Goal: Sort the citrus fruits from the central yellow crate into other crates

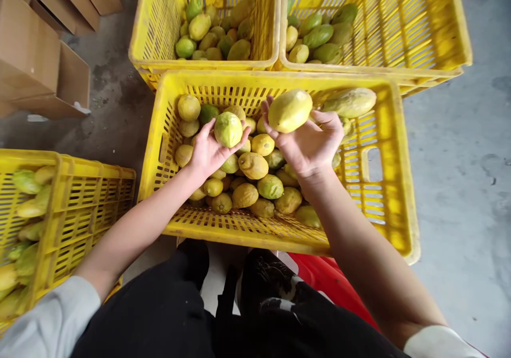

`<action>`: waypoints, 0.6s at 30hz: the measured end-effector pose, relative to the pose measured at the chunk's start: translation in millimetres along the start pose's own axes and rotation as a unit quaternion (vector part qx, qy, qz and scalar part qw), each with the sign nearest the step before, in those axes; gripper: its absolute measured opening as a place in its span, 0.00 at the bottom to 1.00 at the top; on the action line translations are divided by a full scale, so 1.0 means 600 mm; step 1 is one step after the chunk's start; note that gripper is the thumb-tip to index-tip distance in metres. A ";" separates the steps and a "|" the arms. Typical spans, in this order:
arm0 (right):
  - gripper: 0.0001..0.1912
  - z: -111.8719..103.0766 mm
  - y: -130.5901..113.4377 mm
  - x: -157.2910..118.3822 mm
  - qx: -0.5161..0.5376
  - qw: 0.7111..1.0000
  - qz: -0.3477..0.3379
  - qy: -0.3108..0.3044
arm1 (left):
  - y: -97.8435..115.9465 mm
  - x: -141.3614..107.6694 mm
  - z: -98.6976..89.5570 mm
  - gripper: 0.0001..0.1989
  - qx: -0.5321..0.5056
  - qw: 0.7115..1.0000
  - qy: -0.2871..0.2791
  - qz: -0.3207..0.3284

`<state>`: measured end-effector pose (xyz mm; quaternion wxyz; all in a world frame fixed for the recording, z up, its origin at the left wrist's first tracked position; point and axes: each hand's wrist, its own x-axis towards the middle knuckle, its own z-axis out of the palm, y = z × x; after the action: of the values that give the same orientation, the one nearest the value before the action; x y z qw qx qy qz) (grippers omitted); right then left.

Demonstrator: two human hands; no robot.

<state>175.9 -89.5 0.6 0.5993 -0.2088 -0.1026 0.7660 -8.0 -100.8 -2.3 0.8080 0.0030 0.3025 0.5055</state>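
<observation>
My left hand (pixel 211 153) has its fingers around a round yellow-green papaya (pixel 228 129), its end facing up. Palm up, my right hand (pixel 309 145) holds a larger, smooth yellow papaya (pixel 290 111) on its fingers. Both hands are over a yellow plastic crate (pixel 279 237) with slotted walls. Inside lie many papayas (pixel 253 165), yellow to green, some with brownish skin, mostly in its left and middle part. A long pale papaya (pixel 349 102) lies at the crate's back right, partly on other fruit. My hands hide some of the fruit below.
Two more yellow crates, one at back left (pixel 204 66) and one at back right (pixel 375 70), hold papayas. Another crate (pixel 93 203) with fruit stands at left. Cardboard boxes (pixel 30 49) are at upper left. Something red (pixel 327 278) lies below the front crate, beside my legs.
</observation>
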 end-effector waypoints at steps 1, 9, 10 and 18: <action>0.17 -0.001 -0.001 0.002 0.002 1.000 0.001 0.002 | 0.001 0.000 0.001 0.18 0.004 1.000 0.000 -0.004; 0.23 -0.031 -0.005 0.018 0.150 0.979 0.138 -0.021 | 0.005 -0.006 0.007 0.23 0.033 0.998 0.000 -0.045; 0.21 -0.033 -0.004 0.017 0.138 0.981 0.135 -0.004 | 0.005 -0.006 0.007 0.24 0.031 0.999 -0.003 -0.045; 0.12 -0.027 -0.004 0.015 0.049 0.995 0.068 0.056 | 0.006 -0.008 0.005 0.24 0.042 0.998 -0.005 -0.046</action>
<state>183.3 -81.8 -14.9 0.5603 -0.2286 -0.0165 0.7960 -11.1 -101.9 3.5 0.8309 0.0257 0.3195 0.4548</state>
